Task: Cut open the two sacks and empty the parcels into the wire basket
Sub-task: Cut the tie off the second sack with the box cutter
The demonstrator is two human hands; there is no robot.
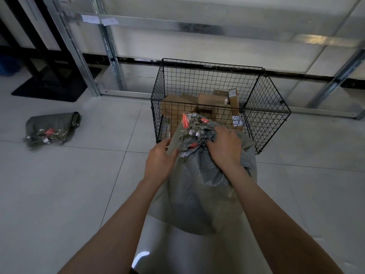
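"Since both hands are up at the neck of the grey sack (pixel 197 190), which step would you call this?"

"The second sack, I'd judge. The other sack (pixel 52 127) lies flat and slack on the tiled floor (pixel 79 184), well off to the left, and cardboard parcels (pixel 207 103) sit in the wire basket (pixel 266 115) — so one load looks emptied."

"And the grip?"

"The right hand (pixel 225 145) is clenched over the bunched top, fingers dug into the crumpled weave beside the red labels (pixel 185 120). The left hand (pixel 161 155) pinches a fold of cloth just below the neck. Both are clamped on the sack. No cutter is in view."

"Where does the sack stand?"

"Upright and bulging on the floor, between the person and the basket, its top close against the near wire wall. Whether it touches, I can't tell."

"Is the mouth open?"

"I can't tell that either. The neck is a ragged knot of weave and torn paper, and any tie would be hidden under the right hand."

"So the next move?"

"If it's open, spread the mouth, then lift and tip the sack over the near rim — probably with one hand shifted low to the base, since the load looks heavy. If it's tied, it needs cutting first."
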